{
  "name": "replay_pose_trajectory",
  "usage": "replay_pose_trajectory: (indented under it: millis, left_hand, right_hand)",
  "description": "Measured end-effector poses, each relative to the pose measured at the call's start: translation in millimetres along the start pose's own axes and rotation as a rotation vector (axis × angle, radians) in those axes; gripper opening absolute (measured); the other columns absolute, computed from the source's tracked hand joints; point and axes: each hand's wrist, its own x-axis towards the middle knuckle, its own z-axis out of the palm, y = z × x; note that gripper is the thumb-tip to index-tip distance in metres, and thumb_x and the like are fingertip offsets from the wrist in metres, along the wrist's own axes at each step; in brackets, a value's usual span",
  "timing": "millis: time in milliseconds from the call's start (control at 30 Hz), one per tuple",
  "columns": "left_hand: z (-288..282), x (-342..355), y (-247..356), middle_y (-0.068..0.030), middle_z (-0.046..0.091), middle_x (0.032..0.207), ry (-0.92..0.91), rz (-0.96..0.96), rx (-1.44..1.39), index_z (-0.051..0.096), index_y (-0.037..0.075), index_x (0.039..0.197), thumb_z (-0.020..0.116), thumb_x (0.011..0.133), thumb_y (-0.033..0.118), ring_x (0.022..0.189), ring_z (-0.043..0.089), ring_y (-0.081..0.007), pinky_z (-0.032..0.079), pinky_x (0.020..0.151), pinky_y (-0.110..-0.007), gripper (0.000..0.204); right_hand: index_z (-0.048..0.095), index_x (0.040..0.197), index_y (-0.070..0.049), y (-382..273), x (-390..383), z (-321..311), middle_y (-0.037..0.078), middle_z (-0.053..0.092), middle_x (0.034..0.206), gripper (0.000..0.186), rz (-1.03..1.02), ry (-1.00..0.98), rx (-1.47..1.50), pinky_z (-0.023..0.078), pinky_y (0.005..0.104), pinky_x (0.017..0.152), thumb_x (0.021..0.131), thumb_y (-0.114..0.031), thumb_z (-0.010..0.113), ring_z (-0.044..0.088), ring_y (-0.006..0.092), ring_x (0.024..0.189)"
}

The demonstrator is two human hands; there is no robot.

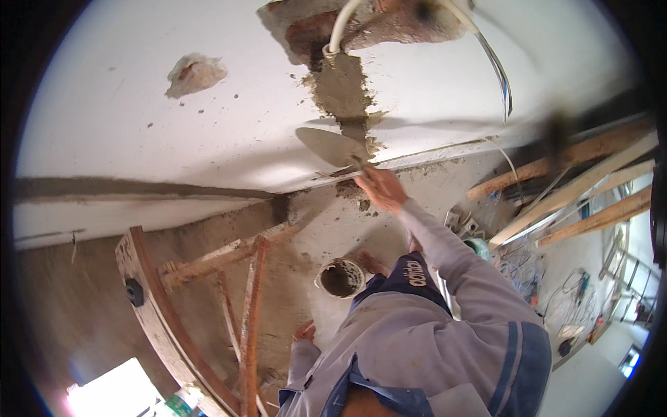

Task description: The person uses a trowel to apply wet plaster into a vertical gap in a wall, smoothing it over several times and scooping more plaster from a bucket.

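In my right hand [383, 189] is the handle of a trowel [332, 147], fingers wrapped round it. The trowel's pointed blade reaches left, close to the lower end of a strip of grey mortar [340, 90] on the white wall; I cannot tell whether it touches. My left hand [303, 331] hangs low by my left side, fingers loosely apart, with nothing seen in it. A white bucket [340, 278] with mortar on its inside stands on the floor by my feet, right of that hand.
Above the mortar, a pale conduit [342, 25] comes out of a broken brick hole, with loose wires [501, 76] hanging right. A wooden trestle [167, 326] stands left. Timber beams [570, 167] lean at the right, near tools and cables [573, 292] on the floor.
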Motion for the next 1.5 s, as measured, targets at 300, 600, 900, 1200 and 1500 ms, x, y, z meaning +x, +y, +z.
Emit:
replay_pose_trajectory:
  millis: [300,600,900,1200,1500]
  left_hand:
    - [85.7,-28.6,1.2,-0.0028,0.068,0.093,-0.035,-0.015,0.006,0.067,0.021,0.117,0.072,0.079,0.017,0.071,0.059,-0.0108,0.047,0.058,-0.028,0.039]
    - [149.9,-85.6,33.0,-0.0111,0.070,0.100,0.014,-0.003,-0.023,0.068,0.015,0.115,0.072,0.078,0.020,0.094,0.066,-0.0206,0.051,0.087,-0.032,0.037]
    - [175.2,-86.7,-29.2,-0.0093,0.070,0.103,0.108,-0.073,-0.023,0.071,0.015,0.108,0.075,0.075,0.016,0.097,0.066,-0.0222,0.051,0.088,-0.034,0.033]
    - [225.0,-79.4,24.5,-0.0096,0.071,0.097,0.045,0.019,-0.038,0.069,0.016,0.114,0.072,0.075,0.024,0.088,0.068,-0.0197,0.052,0.082,-0.032,0.039]
    - [248.8,-78.8,20.3,-0.0123,0.071,0.099,0.026,-0.041,-0.092,0.070,0.023,0.112,0.072,0.074,0.027,0.093,0.067,-0.0248,0.051,0.087,-0.037,0.038]
  right_hand:
    - [0.050,0.080,-0.005,-42.8,49.4,-161.9,0.008,0.054,0.062,0.028,-0.394,0.137,-0.605,0.045,0.0353,0.045,0.093,-0.029,0.054,0.053,0.0205,0.048]
    - [0.049,0.085,-0.001,-41.0,67.7,-153.2,0.013,0.051,0.054,0.033,-0.273,-0.031,-0.243,0.042,0.0393,0.044,0.097,-0.032,0.046,0.053,0.0310,0.046]
    - [0.045,0.084,-0.006,17.9,12.8,-158.7,0.011,0.049,0.057,0.028,-0.196,-0.135,-0.415,0.044,0.0411,0.050,0.095,-0.031,0.049,0.052,0.0286,0.049]
    - [0.042,0.089,-0.003,-30.3,36.9,-204.3,0.015,0.053,0.070,0.022,-0.488,0.141,-0.428,0.046,0.0405,0.049,0.088,-0.015,0.061,0.057,0.0342,0.057]
    - [0.047,0.093,-0.003,23.4,-7.1,-221.0,0.014,0.056,0.073,0.018,-0.359,-0.017,-0.529,0.047,0.0403,0.050,0.088,-0.015,0.059,0.060,0.0317,0.059]
